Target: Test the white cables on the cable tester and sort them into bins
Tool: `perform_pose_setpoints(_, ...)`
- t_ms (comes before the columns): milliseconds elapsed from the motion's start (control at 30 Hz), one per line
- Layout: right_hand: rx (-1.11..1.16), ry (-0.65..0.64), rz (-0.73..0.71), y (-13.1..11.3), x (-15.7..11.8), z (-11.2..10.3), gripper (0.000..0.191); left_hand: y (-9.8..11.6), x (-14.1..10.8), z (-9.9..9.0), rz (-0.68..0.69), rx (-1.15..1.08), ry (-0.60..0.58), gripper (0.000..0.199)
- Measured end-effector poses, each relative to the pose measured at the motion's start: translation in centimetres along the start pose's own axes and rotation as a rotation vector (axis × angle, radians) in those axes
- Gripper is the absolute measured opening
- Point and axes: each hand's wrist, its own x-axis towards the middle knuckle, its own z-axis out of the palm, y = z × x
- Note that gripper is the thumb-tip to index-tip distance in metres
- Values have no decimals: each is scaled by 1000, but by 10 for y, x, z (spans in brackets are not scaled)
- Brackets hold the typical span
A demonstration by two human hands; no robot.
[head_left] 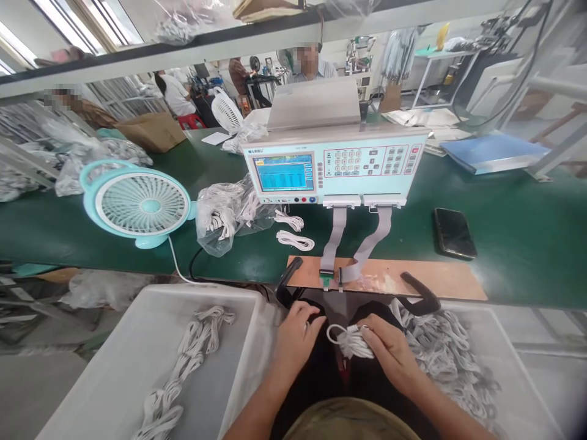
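Observation:
My right hand (389, 347) is closed on a coiled white cable (355, 343), held above my lap with a loop sticking out to the left. To the left of it, my left hand (298, 333) has bent fingers with thumb and forefinger apart, and nothing shows between them. Just beyond both hands, a copper-coloured board (380, 275) lies along the table edge. Two grey ribbon cables (334, 238) run from small connectors (326, 280) on that board up to a white tester (337, 165) with a lit screen.
White bins stand on both sides: the left bin (202, 379) has several coiled cables, the right bin (509, 354) a large heap. On the green table (518, 244) are a fan (149, 205), bagged cables (224, 214), two coils (295, 240), a phone (455, 233) and a blue folder (495, 153).

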Motion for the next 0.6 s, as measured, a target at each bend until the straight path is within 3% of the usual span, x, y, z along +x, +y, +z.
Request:
perform_pose_setpoints(100, -42, 67, 39, 3, 4, 3, 28, -6, 2, -10, -95, -60, -1, 20)
perform_pose_setpoints(200, -45, 27, -26, 1, 9, 14, 27, -3, -1, 3, -172, -265, -211, 24)
perform_pose_setpoints(267, -3, 5, -39, -2, 14, 21, 27, 2, -2, 17, -179, -380, -288, 24)
perform_pose_setpoints(467, 328, 46, 187, 10, 35, 28, 32, 1, 5, 35, -331, -682, -209, 31)
perform_pose_setpoints(600, 401, 114, 239, 24, 47, 34, 34, -9, 13, 37, -427, -675, -198, 37)
